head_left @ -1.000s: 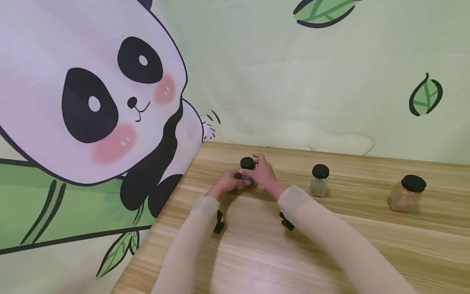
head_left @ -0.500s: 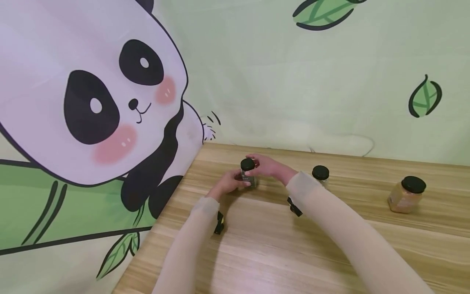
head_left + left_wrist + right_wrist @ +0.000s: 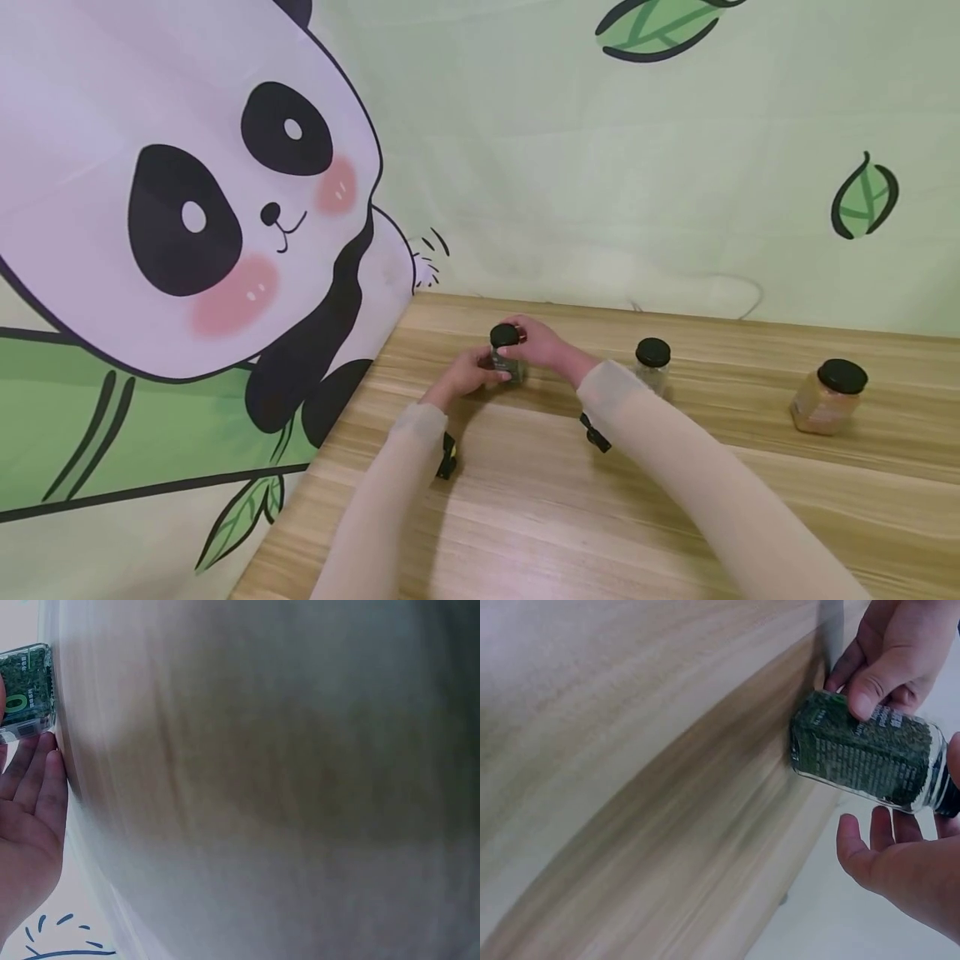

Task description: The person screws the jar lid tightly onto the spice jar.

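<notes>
A square glass jar [image 3: 507, 365] of dried green flakes stands upright at the back left of the table. My left hand [image 3: 467, 373] grips its lower body; the right wrist view shows the thumb [image 3: 868, 694] pressed on the label. At the top, my right hand [image 3: 546, 343] holds the black lid [image 3: 504, 335] between thumb and fingers. Seen from the right wrist, several fingers of that hand [image 3: 915, 874] stretch along the jar's neck, and the lid is partly cut off by the frame edge. The left wrist view catches only the jar's base [image 3: 30, 686] and part of the left hand [image 3: 34, 810].
To the right stand a black-lidded glass jar [image 3: 652, 377], partly behind the right sleeve, and a wider jar [image 3: 823, 406] with orange-pink contents. A panda-printed cloth [image 3: 300, 275] borders the wooden table [image 3: 517, 500] at left. Black wrist cameras hang under both sleeves.
The right hand has turned about the lid, its wrist swinging right and then slightly back left. The left hand and the jar keep their place.
</notes>
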`<state>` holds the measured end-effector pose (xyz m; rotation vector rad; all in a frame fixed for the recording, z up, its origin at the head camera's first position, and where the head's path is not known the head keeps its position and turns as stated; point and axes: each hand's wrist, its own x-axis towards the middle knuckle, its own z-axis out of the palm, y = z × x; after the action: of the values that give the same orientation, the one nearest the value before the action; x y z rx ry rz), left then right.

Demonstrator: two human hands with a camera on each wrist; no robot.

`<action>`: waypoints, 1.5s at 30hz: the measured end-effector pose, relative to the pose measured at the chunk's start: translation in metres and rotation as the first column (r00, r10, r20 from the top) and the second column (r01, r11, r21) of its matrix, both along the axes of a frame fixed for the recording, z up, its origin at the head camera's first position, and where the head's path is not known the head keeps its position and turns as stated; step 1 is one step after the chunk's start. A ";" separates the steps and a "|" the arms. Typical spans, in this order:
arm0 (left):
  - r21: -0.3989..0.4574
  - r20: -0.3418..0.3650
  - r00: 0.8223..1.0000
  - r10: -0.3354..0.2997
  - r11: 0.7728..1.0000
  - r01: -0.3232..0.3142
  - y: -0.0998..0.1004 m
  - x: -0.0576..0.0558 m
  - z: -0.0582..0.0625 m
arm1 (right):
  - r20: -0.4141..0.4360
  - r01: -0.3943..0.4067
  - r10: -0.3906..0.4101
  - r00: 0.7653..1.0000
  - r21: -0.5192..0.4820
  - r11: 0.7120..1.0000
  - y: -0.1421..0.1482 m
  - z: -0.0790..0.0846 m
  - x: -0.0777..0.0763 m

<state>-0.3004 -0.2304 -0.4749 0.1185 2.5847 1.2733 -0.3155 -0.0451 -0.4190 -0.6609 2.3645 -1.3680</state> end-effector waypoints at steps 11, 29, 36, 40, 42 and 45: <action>0.002 -0.003 1.000 0.003 1.000 -0.003 0.000 -0.002 -0.003 | 0.039 0.152 -0.150 0.988 -0.051 0.987 -0.007 -0.005 0.011; 0.035 -0.013 1.000 -0.014 0.999 0.014 0.000 0.000 -0.001 | 0.031 0.319 -0.317 0.948 -0.126 0.939 -0.018 -0.015 0.022; 0.069 -0.016 1.000 0.001 0.998 0.000 0.000 0.000 -0.001 | 0.048 0.356 -0.353 0.934 -0.184 0.916 -0.024 -0.018 0.026; 0.057 -0.026 1.000 0.008 0.998 -0.006 0.000 0.000 -0.002 | 0.032 0.382 -0.383 0.923 -0.200 0.902 -0.027 -0.020 0.029; 0.055 -0.022 1.000 0.008 0.998 -0.007 0.000 0.000 -0.002 | 0.029 0.399 -0.402 0.915 -0.197 0.895 -0.028 -0.020 0.029; 0.047 -0.017 1.000 0.008 0.999 -0.007 0.001 -0.001 -0.002 | 0.036 0.422 -0.423 0.905 -0.192 0.886 -0.029 -0.022 0.029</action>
<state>-0.3011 -0.2295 -0.4774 0.1296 2.5725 1.3414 -0.2863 -0.0737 -0.4411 -0.1933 2.4967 -1.7961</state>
